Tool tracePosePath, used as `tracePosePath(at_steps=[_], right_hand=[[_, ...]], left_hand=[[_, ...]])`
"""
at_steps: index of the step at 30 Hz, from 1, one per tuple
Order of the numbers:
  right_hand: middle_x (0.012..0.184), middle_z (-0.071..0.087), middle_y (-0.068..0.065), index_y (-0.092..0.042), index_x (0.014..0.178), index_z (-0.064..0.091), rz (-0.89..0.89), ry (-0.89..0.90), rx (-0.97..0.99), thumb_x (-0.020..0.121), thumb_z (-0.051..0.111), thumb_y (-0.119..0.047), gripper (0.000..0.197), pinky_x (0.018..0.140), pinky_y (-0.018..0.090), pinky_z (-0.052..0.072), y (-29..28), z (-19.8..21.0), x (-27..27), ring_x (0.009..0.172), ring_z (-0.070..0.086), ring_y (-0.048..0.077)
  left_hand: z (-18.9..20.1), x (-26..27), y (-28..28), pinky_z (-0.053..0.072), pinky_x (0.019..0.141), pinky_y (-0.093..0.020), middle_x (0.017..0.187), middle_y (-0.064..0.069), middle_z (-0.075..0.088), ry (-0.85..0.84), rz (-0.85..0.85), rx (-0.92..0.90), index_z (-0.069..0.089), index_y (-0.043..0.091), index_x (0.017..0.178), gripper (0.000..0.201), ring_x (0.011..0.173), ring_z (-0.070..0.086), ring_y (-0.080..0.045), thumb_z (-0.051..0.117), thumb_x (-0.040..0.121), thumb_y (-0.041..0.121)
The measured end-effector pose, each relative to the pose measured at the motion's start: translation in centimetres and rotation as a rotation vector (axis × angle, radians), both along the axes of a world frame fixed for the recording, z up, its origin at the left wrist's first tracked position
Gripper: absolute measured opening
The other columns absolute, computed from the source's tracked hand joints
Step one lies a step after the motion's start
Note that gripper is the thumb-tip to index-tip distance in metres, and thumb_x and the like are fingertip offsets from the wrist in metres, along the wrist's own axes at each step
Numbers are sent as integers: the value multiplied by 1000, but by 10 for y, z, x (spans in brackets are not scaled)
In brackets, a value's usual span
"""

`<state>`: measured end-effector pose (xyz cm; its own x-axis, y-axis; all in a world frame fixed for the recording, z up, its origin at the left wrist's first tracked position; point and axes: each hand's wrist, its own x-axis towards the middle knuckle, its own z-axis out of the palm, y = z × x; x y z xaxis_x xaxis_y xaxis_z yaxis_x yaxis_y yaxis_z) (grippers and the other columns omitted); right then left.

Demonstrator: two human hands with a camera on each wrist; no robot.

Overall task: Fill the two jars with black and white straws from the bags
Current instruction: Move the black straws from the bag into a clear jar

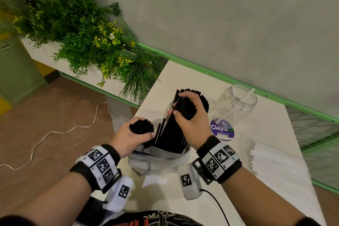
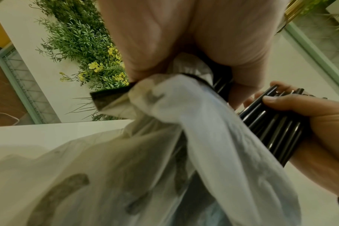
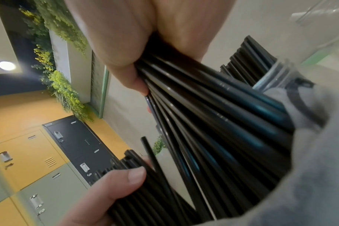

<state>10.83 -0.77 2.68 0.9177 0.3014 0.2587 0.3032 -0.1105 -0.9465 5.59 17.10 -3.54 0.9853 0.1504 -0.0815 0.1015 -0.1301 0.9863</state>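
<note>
in the middle of the head view, the right hand is wrapped tight around a big bunch of black straws. the bottom ends of that bunch sit down inside a thin see-through bag near the lower middle, so those ends are hidden. the tops fan out past the fingers. behind the bunch there is a jar, but the hand and straws cover nearly all of it, and only a bit of clear rim shows.

the left hand, left of the middle, grips a smaller bunch of black straws with only the round ends showing. in the left wrist view the bag is bunched under that hand too, and the picture is blurry there.

to the right of the middle stands a second clear jar with one white straw leaning in it. a purple sticker lies on the white table just in front of it. a pile of white straws lies at the right; any bag round it is too pale to make out.
</note>
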Motion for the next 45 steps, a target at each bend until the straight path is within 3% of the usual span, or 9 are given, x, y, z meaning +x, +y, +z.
tracePosePath(at_steps=[3,6,9,12,16,19,23,31,45], right_hand=[[100,56,9,-19,110,51,19,-4,-31,86,52,12,39,86,46,55,1,-2,-2,88,71,20],[100,56,10,-21,107,53,14,9,-49,85,54,11,39,85,38,55,5,-4,-5,87,71,17],[98,59,8,-26,104,55,2,28,-41,84,58,2,35,88,51,53,8,-6,-7,89,69,24],[94,63,9,-26,102,57,-32,32,6,82,61,-10,25,87,58,50,6,2,-2,92,67,32],[97,57,29,-15,100,55,-62,40,117,86,56,9,29,85,62,51,-3,27,12,90,70,33],[95,56,26,-11,101,54,-38,3,173,87,53,15,30,86,59,52,-9,48,20,87,71,33],[91,57,16,-7,102,51,-45,-15,214,87,52,16,27,86,52,55,-14,63,28,87,71,32],[92,57,18,-15,97,51,-216,29,372,87,51,13,30,86,60,52,-33,67,38,88,69,37],[87,58,13,-13,100,49,-390,-56,588,87,49,15,31,75,43,56,-63,91,56,86,69,33]], left_hand=[[0,3,-2,42,67,-5,84,2,64,-8,-6,43,64,17,81,23,69,58,8,77,73,0],[0,3,-6,43,68,-6,85,0,64,-7,0,39,65,16,82,24,71,59,6,81,65,8],[0,2,-8,43,68,-9,84,1,64,6,-1,22,65,15,82,25,71,60,4,82,64,11],[-3,1,-4,45,72,-17,82,3,66,17,2,2,66,18,83,38,75,61,-1,77,52,37],[-3,1,0,45,73,-21,81,4,66,42,18,11,66,21,83,46,78,61,-7,71,47,48],[4,1,-3,44,71,-16,81,5,66,34,-3,40,66,22,81,35,75,61,0,75,53,42],[8,3,-4,41,65,-7,81,2,64,41,4,84,64,21,78,21,69,58,7,75,76,2],[8,8,3,42,67,-19,82,-1,64,87,44,96,64,13,87,16,79,60,-12,75,77,8],[4,12,7,45,71,-29,79,-2,64,112,58,53,62,12,85,17,78,60,-17,77,76,9]])
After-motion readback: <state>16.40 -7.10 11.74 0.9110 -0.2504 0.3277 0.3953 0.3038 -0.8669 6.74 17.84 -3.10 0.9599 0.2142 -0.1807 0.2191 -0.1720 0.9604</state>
